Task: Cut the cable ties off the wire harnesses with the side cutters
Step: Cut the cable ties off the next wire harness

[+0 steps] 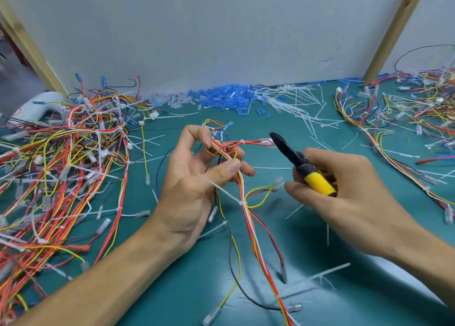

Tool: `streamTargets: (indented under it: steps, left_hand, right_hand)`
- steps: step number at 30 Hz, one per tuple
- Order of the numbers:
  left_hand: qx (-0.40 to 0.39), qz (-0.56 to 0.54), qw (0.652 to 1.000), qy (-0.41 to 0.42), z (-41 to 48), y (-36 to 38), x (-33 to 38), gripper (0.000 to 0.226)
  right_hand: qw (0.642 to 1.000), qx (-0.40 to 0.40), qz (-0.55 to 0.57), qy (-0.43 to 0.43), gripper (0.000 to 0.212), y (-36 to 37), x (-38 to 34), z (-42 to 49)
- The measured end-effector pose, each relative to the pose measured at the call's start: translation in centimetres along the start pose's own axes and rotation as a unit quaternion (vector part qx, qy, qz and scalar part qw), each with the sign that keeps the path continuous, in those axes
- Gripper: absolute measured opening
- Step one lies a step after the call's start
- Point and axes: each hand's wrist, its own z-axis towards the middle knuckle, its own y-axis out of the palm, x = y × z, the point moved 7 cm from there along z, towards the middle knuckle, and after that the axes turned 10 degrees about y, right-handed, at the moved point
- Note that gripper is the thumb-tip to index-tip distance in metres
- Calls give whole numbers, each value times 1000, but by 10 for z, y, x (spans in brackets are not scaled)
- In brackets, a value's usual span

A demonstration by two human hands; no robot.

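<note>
Pinching a harness [249,217] in the left hand [194,178] over the mat [192,288], clutching cutters [290,153] in the right hand [349,192], blades seemingly together, clear of it. Probably midway: snipped ties [293,101] strewn behind, one tie [221,189] uncut, tangled pile [61,168] waiting left. Hard to judge the right heap [406,109]; harness tail cropped below.
</note>
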Motion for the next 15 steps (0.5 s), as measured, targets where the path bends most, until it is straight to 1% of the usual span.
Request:
streamTargets:
  steps: [4, 7, 10, 13, 15]
  left_hand:
    - [-21, 38, 999, 29, -1, 0, 1, 41]
    - [-48, 41, 997, 49, 1, 4, 3, 43]
    - [-76, 36, 995, 55, -1, 7, 3, 44]
    - [-98, 34, 993, 48, -3, 9, 4, 37]
    - [-115, 28, 992, 40, -5, 13, 4, 38]
  right_hand:
    - [1000, 26, 0, -10, 35, -3, -2, 0]
    - [999, 44, 19, -9, 36, -7, -1, 1]
    - [997, 59, 35, -18, 31, -11, 0, 1]
    - [997, 54, 48, -14, 31, -11, 3, 2]
    - [996, 16, 92, -3, 34, -7, 4, 3]
